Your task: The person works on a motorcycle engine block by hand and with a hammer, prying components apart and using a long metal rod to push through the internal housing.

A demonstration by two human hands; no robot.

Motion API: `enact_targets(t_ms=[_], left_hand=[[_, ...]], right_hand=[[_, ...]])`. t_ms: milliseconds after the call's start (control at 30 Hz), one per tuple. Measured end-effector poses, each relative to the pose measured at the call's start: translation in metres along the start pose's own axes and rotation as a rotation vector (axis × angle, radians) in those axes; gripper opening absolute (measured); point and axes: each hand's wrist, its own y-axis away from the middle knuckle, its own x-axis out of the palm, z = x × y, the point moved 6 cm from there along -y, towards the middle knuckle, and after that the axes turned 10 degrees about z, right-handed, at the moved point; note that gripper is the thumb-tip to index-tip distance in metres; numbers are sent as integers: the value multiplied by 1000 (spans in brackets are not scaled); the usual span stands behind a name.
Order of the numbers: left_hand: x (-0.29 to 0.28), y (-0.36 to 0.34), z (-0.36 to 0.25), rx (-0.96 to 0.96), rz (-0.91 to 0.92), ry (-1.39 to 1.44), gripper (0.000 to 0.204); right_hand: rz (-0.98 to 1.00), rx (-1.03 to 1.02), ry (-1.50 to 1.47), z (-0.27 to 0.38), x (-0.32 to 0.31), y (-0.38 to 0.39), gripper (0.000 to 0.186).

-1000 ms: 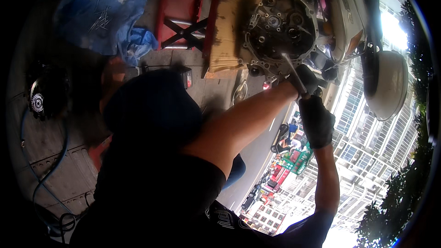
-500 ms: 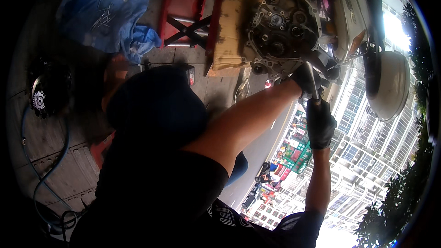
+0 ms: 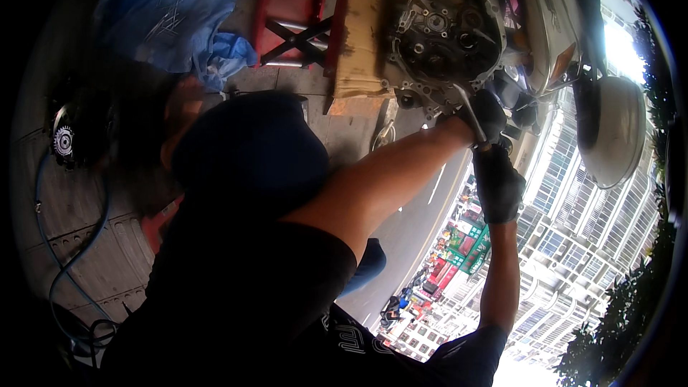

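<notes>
An open engine case [image 3: 448,46] with round bores, gears and a bolt-hole rim is at the top, right of centre. My right hand [image 3: 498,185], in a black glove, is closed around the lower end of a metal hand tool with a slim shaft [image 3: 470,116]. The tool slants up and left, its tip at the lower edge of the case rim. My left hand [image 3: 489,116], also in a black glove, lies directly behind the shaft, close to the case. Its fingers are dark and hidden, so I cannot tell whether they grip the shaft.
Stained cardboard [image 3: 369,36] and a red scissor stand [image 3: 290,18] are left of the engine. Several bolts lie on a blue cloth [image 3: 175,21]. A gear-bearing part [image 3: 64,140] and a hose [image 3: 89,236] sit far left. White body panels [image 3: 552,21] flank the engine.
The tool's tip has swung up and left along the case rim, so the shaft slants more. My right hand has moved slightly up with it; the left hand stays close to the case.
</notes>
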Motion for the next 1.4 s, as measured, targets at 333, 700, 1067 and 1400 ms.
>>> enact_targets(t_ms=[333, 700, 1067, 1400], left_hand=[[15, -7, 7, -117, 183, 285, 22], [-10, -1, 18, -417, 44, 844, 18], [-29, -5, -2, 69, 293, 219, 11], [-72, -10, -12, -7, 564, 198, 64]], right_hand=[[-50, 41, 23, -4, -1, -8, 13], [-31, 484, -228, -11, -6, 25, 20], [-231, 812, -435, -35, -16, 143, 16], [-571, 914, -1359, -34, 82, 234, 24]])
